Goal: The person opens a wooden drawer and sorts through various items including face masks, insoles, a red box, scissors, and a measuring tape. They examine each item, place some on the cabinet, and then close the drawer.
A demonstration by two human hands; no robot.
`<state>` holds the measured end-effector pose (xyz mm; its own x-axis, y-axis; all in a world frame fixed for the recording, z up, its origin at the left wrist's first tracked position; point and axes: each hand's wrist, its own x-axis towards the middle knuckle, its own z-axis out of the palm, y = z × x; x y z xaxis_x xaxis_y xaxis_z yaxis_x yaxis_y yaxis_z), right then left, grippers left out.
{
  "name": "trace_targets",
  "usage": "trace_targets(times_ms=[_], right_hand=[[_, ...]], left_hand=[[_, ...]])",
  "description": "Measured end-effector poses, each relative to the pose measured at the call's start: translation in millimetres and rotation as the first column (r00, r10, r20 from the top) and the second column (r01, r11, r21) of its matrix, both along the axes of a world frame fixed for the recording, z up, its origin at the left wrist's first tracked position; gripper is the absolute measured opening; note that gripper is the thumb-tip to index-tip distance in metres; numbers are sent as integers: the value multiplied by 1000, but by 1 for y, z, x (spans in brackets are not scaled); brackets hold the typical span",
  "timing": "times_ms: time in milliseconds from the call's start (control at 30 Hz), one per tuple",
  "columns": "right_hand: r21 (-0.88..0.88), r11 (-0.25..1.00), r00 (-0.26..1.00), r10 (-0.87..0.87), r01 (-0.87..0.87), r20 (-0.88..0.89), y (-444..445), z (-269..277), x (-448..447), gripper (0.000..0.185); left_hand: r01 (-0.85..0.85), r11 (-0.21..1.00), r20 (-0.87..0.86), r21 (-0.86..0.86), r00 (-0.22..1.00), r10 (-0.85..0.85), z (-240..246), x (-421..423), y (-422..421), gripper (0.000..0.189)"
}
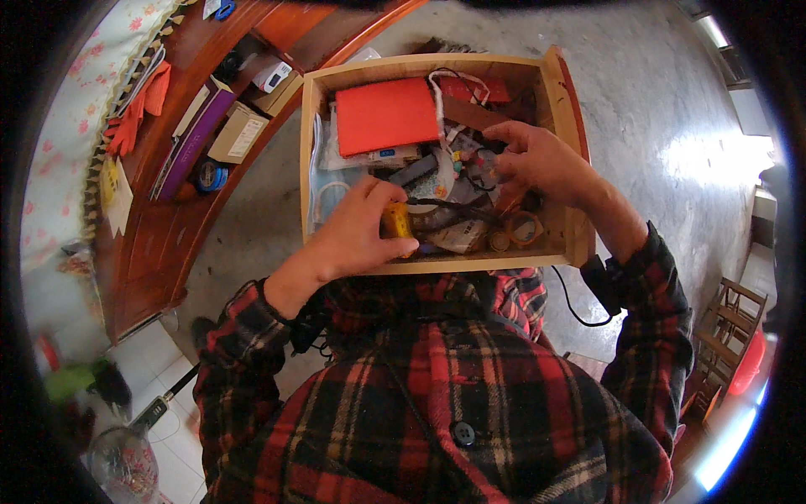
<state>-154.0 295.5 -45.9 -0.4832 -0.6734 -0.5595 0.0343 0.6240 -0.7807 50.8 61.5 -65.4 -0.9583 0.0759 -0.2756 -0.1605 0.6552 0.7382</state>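
Note:
A wooden drawer (441,268) full of small items lies before me. My left hand (356,230) holds a small yellow object (397,228) between thumb and fingers over the drawer's near left part. My right hand (541,160) reaches into the right side, fingers spread and bent among clutter; whether it grips anything is unclear. A red booklet (387,116) lies at the back left, beside a white cable (441,113). Between my hands are dark cords, small colourful beads (458,165) and clear plastic bags. A roll of tape (524,228) sits near the front right.
At the left stands a reddish wooden cabinet (151,252) with a purple box (196,140), a cardboard box (237,133), blue tape (213,176) and orange gloves (141,113). A wooden chair (724,334) stands at the far right. A black cable (582,315) hangs by my right sleeve.

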Motion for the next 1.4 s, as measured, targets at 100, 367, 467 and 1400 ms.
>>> trace_targets(times_ms=[100,367,467,1400], right_hand=[[-180,966,964,140,-183,-227,-6,8,1,48],[-295,950,991,-64,98,120,-31,38,9,48],[-355,929,986,-56,109,155,-37,41,10,50],[161,766,198,353,-622,-914,-11,-21,25,33]], left_hand=[[-77,997,5,5,997,77,6,0,1,67],[-205,945,-364,-256,926,102,-2,-2,21,68],[-281,929,-364,-239,913,182,-8,-3,20,57],[-388,920,-456,-47,828,326,-27,-4,3,27]])
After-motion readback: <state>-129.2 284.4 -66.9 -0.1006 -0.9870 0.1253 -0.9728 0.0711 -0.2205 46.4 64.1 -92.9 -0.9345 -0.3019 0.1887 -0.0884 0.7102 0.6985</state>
